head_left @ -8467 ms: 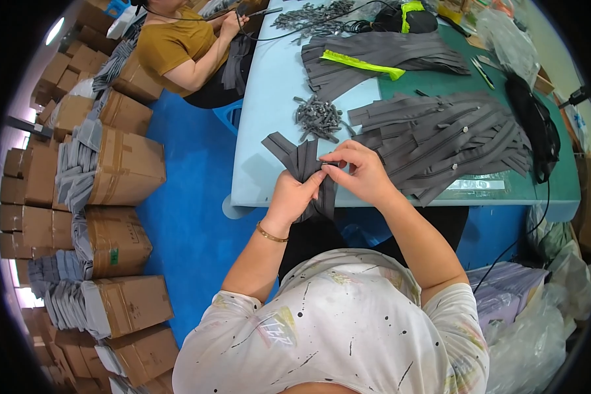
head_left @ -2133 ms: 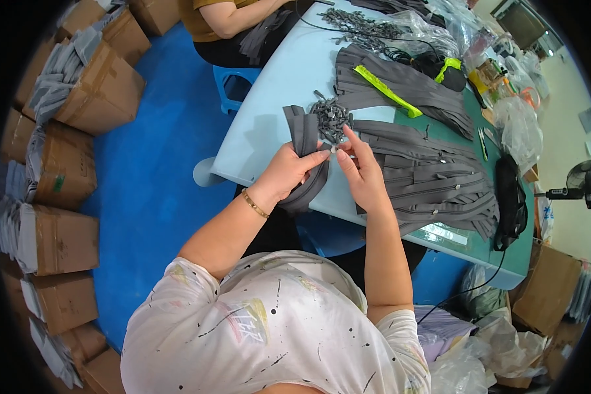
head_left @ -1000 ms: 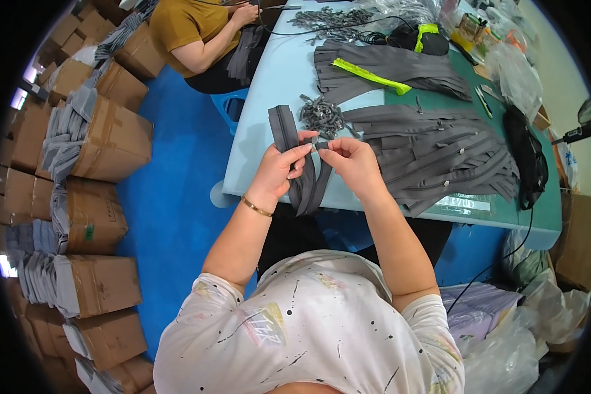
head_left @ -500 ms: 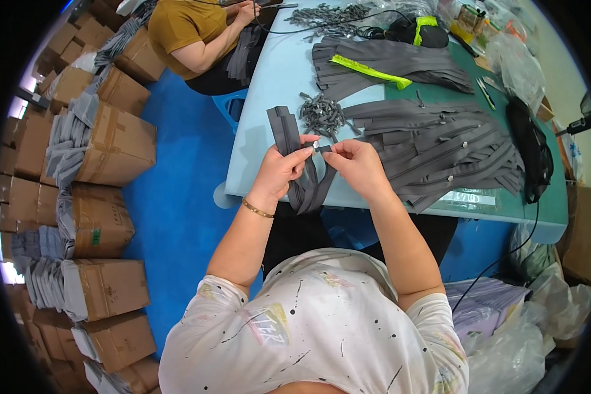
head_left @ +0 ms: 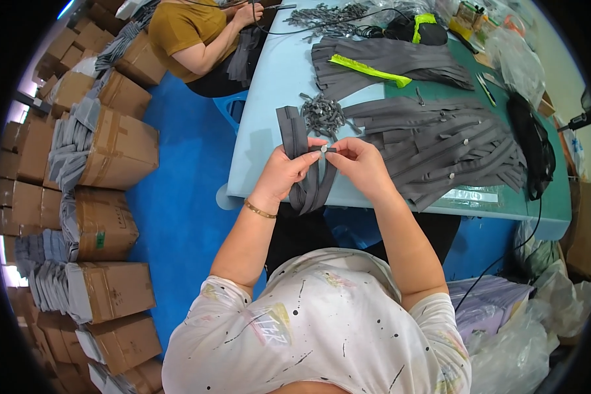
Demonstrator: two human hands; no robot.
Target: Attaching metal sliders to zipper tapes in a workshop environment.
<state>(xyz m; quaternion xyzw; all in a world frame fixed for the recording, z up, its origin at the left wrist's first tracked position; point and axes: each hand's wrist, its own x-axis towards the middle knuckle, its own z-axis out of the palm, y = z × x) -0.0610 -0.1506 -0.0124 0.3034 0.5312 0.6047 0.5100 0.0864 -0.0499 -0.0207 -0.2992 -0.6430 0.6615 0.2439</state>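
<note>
A dark grey zipper (head_left: 291, 128) is gripped in my left hand (head_left: 282, 174), its loop hanging down between both hands over the table's front edge. At my left fingertips sits a small pale zipper slider (head_left: 323, 149) on the tape. My right hand (head_left: 361, 167) pinches the zipper just right of the slider, thumb and forefinger together. Just beyond my hands is a heap of small grey zipper sliders (head_left: 321, 115). To the right of my right hand lies a wide pile of dark grey zippers (head_left: 446, 144).
More grey zippers (head_left: 387, 62) lie farther back, under a yellow-green strip (head_left: 367, 70). A black pouch (head_left: 530, 151) with a cable rests at the table's right. Another person (head_left: 193, 36) sits far left. Cardboard boxes (head_left: 121, 154) line the left floor.
Both hands have drawn closer together, my left hand shifting slightly right. The zipper's upper end has moved right with it, and the slider now sits between my fingertips.
</note>
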